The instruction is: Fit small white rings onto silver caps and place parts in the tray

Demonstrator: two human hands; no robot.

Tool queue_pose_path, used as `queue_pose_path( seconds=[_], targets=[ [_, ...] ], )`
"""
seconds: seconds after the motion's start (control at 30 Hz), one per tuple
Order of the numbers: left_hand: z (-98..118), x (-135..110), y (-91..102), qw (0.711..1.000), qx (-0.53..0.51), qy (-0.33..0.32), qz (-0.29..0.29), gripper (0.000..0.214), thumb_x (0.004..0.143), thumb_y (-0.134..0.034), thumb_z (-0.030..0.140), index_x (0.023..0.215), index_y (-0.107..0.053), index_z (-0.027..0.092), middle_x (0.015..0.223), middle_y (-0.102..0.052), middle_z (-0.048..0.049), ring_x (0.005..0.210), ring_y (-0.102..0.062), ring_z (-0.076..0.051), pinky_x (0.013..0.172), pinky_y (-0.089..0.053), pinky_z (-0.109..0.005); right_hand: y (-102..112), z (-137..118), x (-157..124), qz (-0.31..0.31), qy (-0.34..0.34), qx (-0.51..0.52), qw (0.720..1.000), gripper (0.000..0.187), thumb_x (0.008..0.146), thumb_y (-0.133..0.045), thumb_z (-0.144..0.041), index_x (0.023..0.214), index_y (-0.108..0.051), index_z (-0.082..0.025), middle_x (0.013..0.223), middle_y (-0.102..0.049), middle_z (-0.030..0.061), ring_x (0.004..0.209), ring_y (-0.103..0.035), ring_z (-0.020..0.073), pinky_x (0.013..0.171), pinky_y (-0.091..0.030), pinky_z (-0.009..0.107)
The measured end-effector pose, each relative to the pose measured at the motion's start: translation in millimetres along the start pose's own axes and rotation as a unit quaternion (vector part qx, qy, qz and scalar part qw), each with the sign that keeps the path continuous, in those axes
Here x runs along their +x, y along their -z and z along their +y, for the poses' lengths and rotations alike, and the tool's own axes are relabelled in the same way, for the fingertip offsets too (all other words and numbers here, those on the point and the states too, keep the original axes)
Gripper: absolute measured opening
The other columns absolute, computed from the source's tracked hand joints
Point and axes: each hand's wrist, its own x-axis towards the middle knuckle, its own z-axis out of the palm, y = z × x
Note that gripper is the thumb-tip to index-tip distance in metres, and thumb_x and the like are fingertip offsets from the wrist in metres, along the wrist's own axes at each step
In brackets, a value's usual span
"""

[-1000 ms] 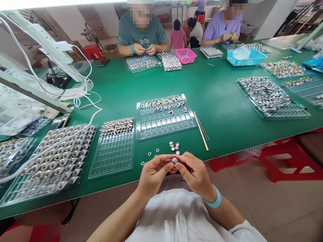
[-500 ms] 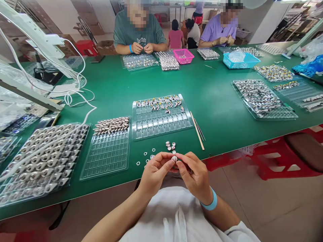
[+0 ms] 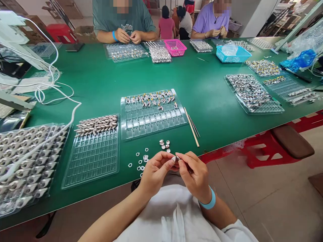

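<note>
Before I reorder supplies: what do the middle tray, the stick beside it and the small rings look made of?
Tray: clear moulded plastic, glossy; the green shows through. Stick: pale tan and matt, likely wood or bamboo. Rings: white, probably plastic or rubber; too small to tell.

Matt green table (image 3: 217,101); clear glossy, seemingly plastic trays (image 3: 151,116).

the small round silvery metal part (image 3: 174,158) is held in the air just past the near edge of the green table (image 3: 217,101), above the person's lap. it is pinched between the thumb and forefinger tips of the left hand (image 3: 154,172) and those of the right hand (image 3: 195,175), which meet at it. its pale rounded face is turned upward; finer detail is too small to tell.
</note>
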Motion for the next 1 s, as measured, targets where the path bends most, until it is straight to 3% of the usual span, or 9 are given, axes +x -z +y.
queue_pose_path(
  seconds=[0.23,0.4,0.63,0.8,1.0],
  targets=[
    [5.2,6.3,9.7,0.996,-0.071,0.054,0.005,0.016,0.078,-0.071,0.026,0.084,-0.063,0.014,0.079,-0.065,-0.0021,0.071,-0.061,-0.011,0.066,-0.054,-0.022,-3.8,1.2,12.9,-0.050,-0.136,0.096,0.985,0.021,0.088,-0.052,-0.020,0.102,-0.067,-0.021,0.076,-0.057,0.0012,0.062,-0.053,0.0098,0.053,-0.043,0.022],
    [12.5,11.0,15.4,0.991,-0.097,0.091,0.022,0.020,0.072,-0.076,0.028,0.080,-0.065,0.013,0.073,-0.061,-0.0013,0.059,-0.053,-0.007,0.057,-0.049,-0.020,-10.2,1.0,20.1,-0.056,-0.172,0.129,0.975,0.018,0.087,-0.053,-0.023,0.097,-0.068,-0.022,0.072,-0.051,-0.0010,0.057,-0.044,0.0076,0.048,-0.034,0.021],
    [14.3,11.7,21.3,0.984,-0.129,0.120,-0.005,0.021,0.071,-0.077,0.028,0.081,-0.066,0.013,0.065,-0.061,-0.0011,0.059,-0.054,-0.010,0.056,-0.047,-0.021,-17.5,0.3,22.6,-0.044,-0.123,0.053,0.990,0.019,0.082,-0.056,-0.017,0.097,-0.066,-0.021,0.070,-0.050,-0.0018,0.056,-0.045,0.0076,0.048,-0.036,0.021],
    [15.9,9.6,23.3,0.993,-0.085,0.086,0.006,0.023,0.070,-0.077,0.027,0.085,-0.067,0.013,0.068,-0.066,-0.0027,0.058,-0.060,-0.012,0.059,-0.049,-0.025,-19.8,2.1,23.2,-0.042,-0.083,0.018,0.995,0.022,0.078,-0.056,-0.014,0.097,-0.065,-0.021,0.068,-0.051,-0.0025,0.054,-0.044,0.0077,0.047,-0.036,0.021],
    [14.2,7.2,25.5,0.998,-0.021,0.063,0.005,0.020,0.076,-0.071,0.025,0.091,-0.068,0.013,0.070,-0.069,-0.0038,0.060,-0.062,-0.013,0.063,-0.052,-0.026,-19.0,5.2,18.9,-0.048,-0.090,0.033,0.994,0.022,0.077,-0.056,-0.012,0.096,-0.063,-0.020,0.070,-0.051,-0.0019,0.057,-0.047,0.0090,0.048,-0.038,0.022]
  ],
)
